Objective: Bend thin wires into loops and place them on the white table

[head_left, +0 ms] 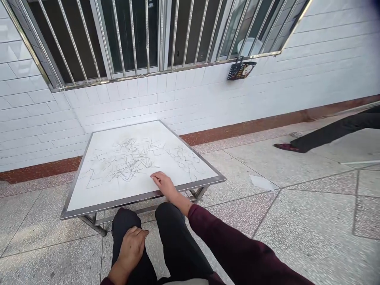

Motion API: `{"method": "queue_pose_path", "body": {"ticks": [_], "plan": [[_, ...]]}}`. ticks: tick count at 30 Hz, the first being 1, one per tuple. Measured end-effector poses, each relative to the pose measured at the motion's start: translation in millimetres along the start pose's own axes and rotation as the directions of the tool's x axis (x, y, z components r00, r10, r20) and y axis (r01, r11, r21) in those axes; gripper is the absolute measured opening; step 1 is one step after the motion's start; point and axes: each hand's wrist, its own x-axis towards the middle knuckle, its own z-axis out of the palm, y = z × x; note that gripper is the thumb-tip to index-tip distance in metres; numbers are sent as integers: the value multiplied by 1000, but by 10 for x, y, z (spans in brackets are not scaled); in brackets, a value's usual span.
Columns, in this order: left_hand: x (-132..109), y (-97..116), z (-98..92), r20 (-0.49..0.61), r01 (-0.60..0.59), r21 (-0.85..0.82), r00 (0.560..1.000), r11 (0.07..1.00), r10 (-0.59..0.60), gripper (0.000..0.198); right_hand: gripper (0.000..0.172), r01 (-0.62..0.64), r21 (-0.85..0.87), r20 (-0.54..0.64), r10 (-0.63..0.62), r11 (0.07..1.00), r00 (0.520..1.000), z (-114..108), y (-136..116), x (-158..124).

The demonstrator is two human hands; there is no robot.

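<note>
A low table (pixel 103 194) with a white top and a grey metal rim stands in front of my knees. Thin dark bent strands (pixel 130 160) lie tangled over its middle and left; whether they are wires or drawn lines I cannot tell. A looser group of looped strands (pixel 182 158) spreads at the right. My right hand (pixel 164 185) rests over the near edge of the top, thumb and fingers pinched together beside the strands. Anything between those fingertips is too small to make out. On my left knee lies my left hand (pixel 133 246), fingers relaxed, holding nothing visible.
Behind the table rises a white tiled wall (pixel 124 99) with a barred window (pixel 148 35). A dark patterned bag (pixel 241 70) hangs below the bars. At the right, another person's leg and shoe (pixel 289 147) reach onto the speckled floor, near a white sheet (pixel 261 182).
</note>
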Motion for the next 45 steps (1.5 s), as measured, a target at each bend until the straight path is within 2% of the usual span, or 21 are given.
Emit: {"method": "queue_pose_path", "body": {"ticks": [4, 7, 9, 16, 23, 27, 31, 34, 36, 41, 45], "plan": [[-8, 10, 3, -34, 3, -17, 999, 1000, -4, 28, 31, -191, -107, -55, 186, 976, 981, -12, 197, 386], [-18, 15, 13, -53, 15, -19, 998, 1000, -16, 28, 39, -312, -197, -62, 306, 930, 950, 71, 263, 464], [-27, 4, 35, -57, 12, -13, 998, 1000, -13, 28, 45, -345, -247, -55, 343, 905, 938, 123, 264, 505], [-43, -117, 182, -137, -43, 10, 990, 999, 44, 30, 63, -276, -339, -65, 270, 900, 961, 140, 274, 759], [-40, -151, 222, -129, -26, 1, 991, 1000, 26, 33, 47, -89, -321, 50, 111, 943, 993, 401, 216, 853], [-30, -154, 203, -102, -35, -15, 994, 999, 33, 31, 48, -42, -298, 65, 64, 954, 996, 506, 125, 886], [-56, -174, 206, -132, -48, -35, 990, 998, 43, 31, 46, -123, -302, -16, 124, 945, 992, 385, 242, 929], [-92, -174, 231, -157, -30, -32, 987, 999, 25, 32, 42, -214, -338, -96, 193, 916, 977, 184, 485, 1045], [-110, -169, 260, -170, 4, -28, 985, 1000, -8, 31, 37, -243, -372, -105, 219, 896, 970, 53, 663, 1162], [-129, -162, 336, -180, 43, -30, 983, 999, -47, 33, 20, -162, -477, 0, 184, 864, 983, -101, 916, 1423], [-110, -151, 319, -199, 29, -51, 979, 998, -38, 32, 22, -61, -535, 75, 119, 843, 990, -67, 897, 1452]]}}
